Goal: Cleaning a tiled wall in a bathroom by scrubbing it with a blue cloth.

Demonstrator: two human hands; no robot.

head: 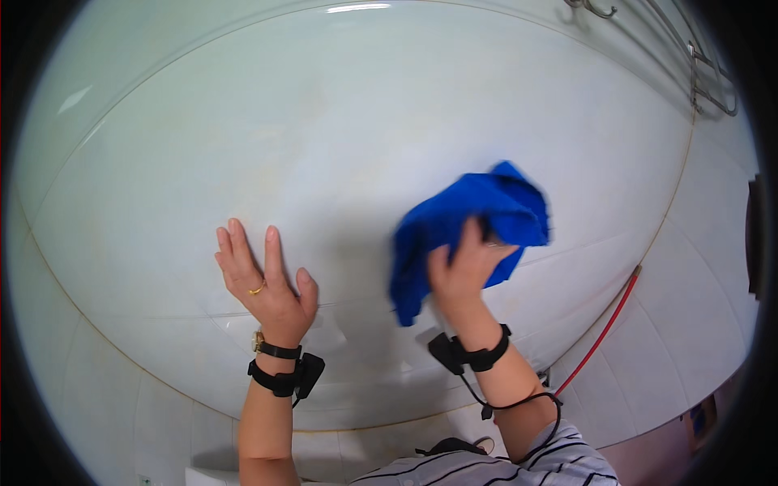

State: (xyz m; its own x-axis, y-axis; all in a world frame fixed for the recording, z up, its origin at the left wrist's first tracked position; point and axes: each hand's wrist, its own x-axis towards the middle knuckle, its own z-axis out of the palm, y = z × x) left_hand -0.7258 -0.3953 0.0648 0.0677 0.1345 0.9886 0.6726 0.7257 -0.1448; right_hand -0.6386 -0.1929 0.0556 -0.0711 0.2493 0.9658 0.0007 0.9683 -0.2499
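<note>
A crumpled blue cloth lies against the white tiled wall, right of the middle of the view. My right hand presses on it with bent fingers and looks slightly blurred. The cloth spreads above and to the left of that hand. Farther left, my left hand rests on the bare wall with its fingers apart, holding nothing. It wears a gold ring, and a watch sits at the wrist. Each forearm carries a black strap with a small box.
A metal rack and a hook are fixed at the upper right. A red pole leans along the wall at the lower right. A dark object stands at the right rim.
</note>
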